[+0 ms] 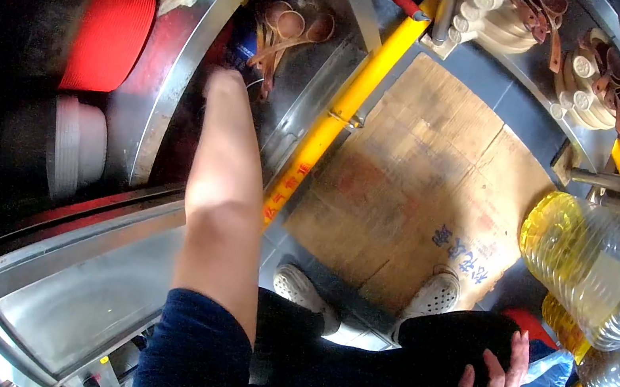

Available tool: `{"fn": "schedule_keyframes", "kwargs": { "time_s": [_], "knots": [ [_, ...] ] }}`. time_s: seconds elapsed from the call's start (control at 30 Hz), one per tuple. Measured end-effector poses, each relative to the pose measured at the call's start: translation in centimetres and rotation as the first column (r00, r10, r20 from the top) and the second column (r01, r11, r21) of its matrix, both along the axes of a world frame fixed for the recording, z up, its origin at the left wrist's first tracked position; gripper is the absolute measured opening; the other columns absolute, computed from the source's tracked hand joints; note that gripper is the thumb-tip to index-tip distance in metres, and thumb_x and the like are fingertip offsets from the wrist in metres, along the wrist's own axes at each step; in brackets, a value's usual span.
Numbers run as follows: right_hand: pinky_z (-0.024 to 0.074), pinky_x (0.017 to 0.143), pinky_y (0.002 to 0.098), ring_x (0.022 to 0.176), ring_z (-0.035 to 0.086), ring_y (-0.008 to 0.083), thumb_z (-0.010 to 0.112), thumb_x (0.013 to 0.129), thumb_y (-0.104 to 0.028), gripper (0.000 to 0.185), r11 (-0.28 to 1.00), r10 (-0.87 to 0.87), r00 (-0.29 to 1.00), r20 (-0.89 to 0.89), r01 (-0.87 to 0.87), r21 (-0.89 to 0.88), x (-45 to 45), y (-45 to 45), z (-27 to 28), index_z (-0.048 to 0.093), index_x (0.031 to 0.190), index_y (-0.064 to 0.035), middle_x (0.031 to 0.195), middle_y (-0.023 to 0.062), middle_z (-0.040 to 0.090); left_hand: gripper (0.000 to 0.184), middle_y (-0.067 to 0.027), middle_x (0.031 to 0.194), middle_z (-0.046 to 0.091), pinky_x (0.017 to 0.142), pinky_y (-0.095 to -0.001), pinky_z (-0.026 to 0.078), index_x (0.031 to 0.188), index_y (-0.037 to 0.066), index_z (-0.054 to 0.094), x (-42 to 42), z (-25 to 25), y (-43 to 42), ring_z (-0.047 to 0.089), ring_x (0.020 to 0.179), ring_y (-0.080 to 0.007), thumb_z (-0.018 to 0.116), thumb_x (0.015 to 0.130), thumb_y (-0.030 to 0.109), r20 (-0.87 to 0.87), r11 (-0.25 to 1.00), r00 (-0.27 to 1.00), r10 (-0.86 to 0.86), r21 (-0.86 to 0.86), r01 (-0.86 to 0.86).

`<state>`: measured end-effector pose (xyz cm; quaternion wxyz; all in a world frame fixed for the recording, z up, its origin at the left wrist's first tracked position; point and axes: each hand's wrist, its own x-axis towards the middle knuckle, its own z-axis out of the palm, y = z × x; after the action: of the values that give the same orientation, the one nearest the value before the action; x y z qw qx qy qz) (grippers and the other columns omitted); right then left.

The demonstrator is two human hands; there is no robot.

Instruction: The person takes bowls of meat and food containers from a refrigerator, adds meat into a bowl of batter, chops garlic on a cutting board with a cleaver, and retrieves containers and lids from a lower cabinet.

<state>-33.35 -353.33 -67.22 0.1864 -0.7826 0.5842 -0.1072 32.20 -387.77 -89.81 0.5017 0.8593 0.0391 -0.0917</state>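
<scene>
My left arm reaches forward into a dark metal shelf, and my left hand (223, 86) is bent down inside it, near a dark red surface and a blue item (245, 46). Its fingers are hidden, so what they touch does not show. Just right of it, several wooden spoons (290, 25) stand bunched together, bowls up. My right hand (494, 383) hangs low at my right side, fingers apart and holding nothing. Close beside it is a clear plastic bag (545, 381).
Stacked red containers (109, 37) and white containers (78, 144) sit at left. A yellow pipe (328, 128) runs beside the shelf. Flattened cardboard (415, 185) covers the floor. Large oil bottles (588, 263) stand at right, below pale pots (581, 94) with spoons.
</scene>
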Motion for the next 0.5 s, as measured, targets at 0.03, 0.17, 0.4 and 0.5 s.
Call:
{"fn": "schedule_keyframes", "kwargs": {
  "time_s": [0.03,0.17,0.4,0.5],
  "knots": [
    [0.0365,0.11,0.0656,0.135,0.045,0.0558,0.068,0.089,-0.021,0.033,1.0,-0.004,1.0,0.006,0.004,0.004,0.1,-0.1,0.0,0.061,0.116,-0.0046,0.147,0.032,0.047,0.044,-0.0245,0.135,0.058,0.106,-0.0509,0.046,0.124,-0.001,0.062,-0.3,-0.1,0.6,0.056,0.127,-0.0365,0.068,0.09,0.027,0.019,1.0,1.0,0.016,0.002,-0.016],
    [0.0373,0.11,0.0642,0.134,0.046,0.0546,0.068,0.088,-0.019,0.032,1.0,-0.003,1.0,0.017,0.003,0.009,0.3,-0.5,-0.2,0.062,0.115,-0.0046,0.146,0.0311,0.049,0.048,-0.0269,0.136,0.057,0.108,-0.0523,0.044,0.125,-0.002,0.061,-3.6,-0.3,3.6,0.054,0.129,-0.0385,0.072,0.088,0.026,0.138,0.997,0.988,0.074,-0.019,-0.072],
    [0.0381,0.11,0.0636,0.133,0.048,0.0536,0.067,0.088,-0.019,0.031,1.0,-0.005,1.0,0.023,0.005,-0.001,0.4,-0.5,-0.5,0.062,0.114,-0.0044,0.144,0.0303,0.051,0.054,-0.0309,0.138,0.055,0.111,-0.0547,0.042,0.127,-0.005,0.06,-13.4,0.6,5.7,0.051,0.134,-0.0422,0.078,0.085,0.024,0.651,0.872,0.645,-0.4,0.054,0.486],
    [0.0384,0.109,0.0639,0.133,0.048,0.0536,0.067,0.089,-0.02,0.03,1.0,0.001,1.0,0.007,-0.001,-0.014,0.0,0.1,-0.6,0.061,0.114,-0.0045,0.145,0.0301,0.05,0.051,-0.0257,0.147,0.05,0.116,-0.0542,0.034,0.129,0.009,0.065,-14.5,0.6,4.6,0.046,0.136,-0.0416,0.079,0.084,0.027,0.632,0.631,0.127,-0.765,0.694,0.347]
  ]
}}
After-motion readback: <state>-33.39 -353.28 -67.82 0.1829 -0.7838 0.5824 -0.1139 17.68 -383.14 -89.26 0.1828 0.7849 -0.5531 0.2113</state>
